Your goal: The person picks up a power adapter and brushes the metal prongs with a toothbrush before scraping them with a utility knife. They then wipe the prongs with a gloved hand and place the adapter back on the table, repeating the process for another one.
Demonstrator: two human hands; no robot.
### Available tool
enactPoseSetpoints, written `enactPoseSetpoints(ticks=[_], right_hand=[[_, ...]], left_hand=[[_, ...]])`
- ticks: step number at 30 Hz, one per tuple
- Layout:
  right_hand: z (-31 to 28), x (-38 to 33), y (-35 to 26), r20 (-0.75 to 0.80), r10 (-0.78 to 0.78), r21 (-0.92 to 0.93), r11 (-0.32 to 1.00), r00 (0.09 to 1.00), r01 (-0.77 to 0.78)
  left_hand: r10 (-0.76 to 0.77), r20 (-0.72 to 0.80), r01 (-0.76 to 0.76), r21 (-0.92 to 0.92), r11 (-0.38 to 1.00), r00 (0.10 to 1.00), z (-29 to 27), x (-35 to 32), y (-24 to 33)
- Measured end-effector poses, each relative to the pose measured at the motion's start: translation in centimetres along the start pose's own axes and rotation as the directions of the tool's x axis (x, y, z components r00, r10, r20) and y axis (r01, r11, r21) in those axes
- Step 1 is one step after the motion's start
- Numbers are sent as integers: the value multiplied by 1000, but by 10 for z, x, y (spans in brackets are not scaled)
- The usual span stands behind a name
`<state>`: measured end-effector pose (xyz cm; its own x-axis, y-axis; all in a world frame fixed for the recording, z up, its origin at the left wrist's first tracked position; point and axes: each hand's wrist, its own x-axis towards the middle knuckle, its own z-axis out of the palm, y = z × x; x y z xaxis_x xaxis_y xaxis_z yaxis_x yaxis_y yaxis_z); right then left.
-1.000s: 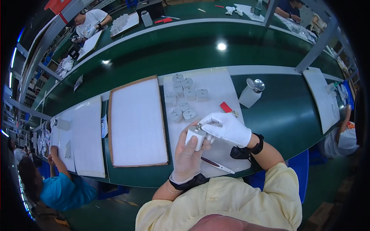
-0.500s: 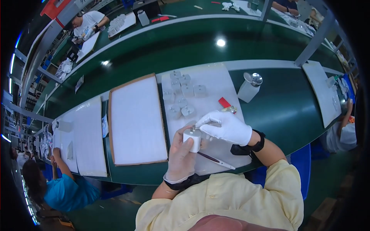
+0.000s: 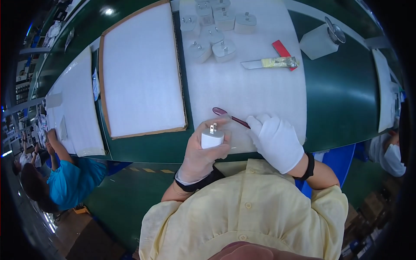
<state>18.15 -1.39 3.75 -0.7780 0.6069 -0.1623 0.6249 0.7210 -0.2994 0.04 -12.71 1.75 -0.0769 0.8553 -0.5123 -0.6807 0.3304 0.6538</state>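
My left hand (image 3: 197, 154), in a thin pale glove, is closed around a white plug-in charger (image 3: 212, 139). The charger's two metal prongs point upward. In a white glove, my right hand (image 3: 277, 141) is closed on a slim dark red tool (image 3: 236, 121) with a rounded, spoon-like end. That end points toward the upper left, just beyond the charger; the tool's other end is hidden by the hand. Both hands are over the near part of a white foam mat (image 3: 242, 93).
Several similar chargers (image 3: 224, 50) stand at the mat's far left. A blade with a yellowish wrapped grip (image 3: 277, 63) lies across a red strip (image 3: 281, 48). To the right is a pump-top bottle (image 3: 318, 42); to the left, a white-lined tray (image 3: 143, 73). A co-worker (image 3: 71, 180) sits far left.
My right hand has left the charger's prongs and taken hold of the dark red tool, which lay on the mat. The view has tilted down. My left hand still holds the charger.
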Motion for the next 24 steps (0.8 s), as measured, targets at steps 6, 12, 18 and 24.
enactPoseSetpoints(ticks=[6,12,18,24], right_hand=[[-12,-9,8,-92,43,141,990,995,-30],[-9,-8,6,-98,39,103,994,994,-29],[-7,-3,3,-56,-10,2,1000,998,11],[-13,-3,2,-40,5,41,999,999,-3]], left_hand=[[-4,16,3,23,1000,1000,-1,-4,-3],[19,43,-18,-16,1000,999,0,-2,-3],[14,-28,-14,0,1000,1000,7,-4,-6],[-122,-55,131,211,969,991,36,-16,22]])
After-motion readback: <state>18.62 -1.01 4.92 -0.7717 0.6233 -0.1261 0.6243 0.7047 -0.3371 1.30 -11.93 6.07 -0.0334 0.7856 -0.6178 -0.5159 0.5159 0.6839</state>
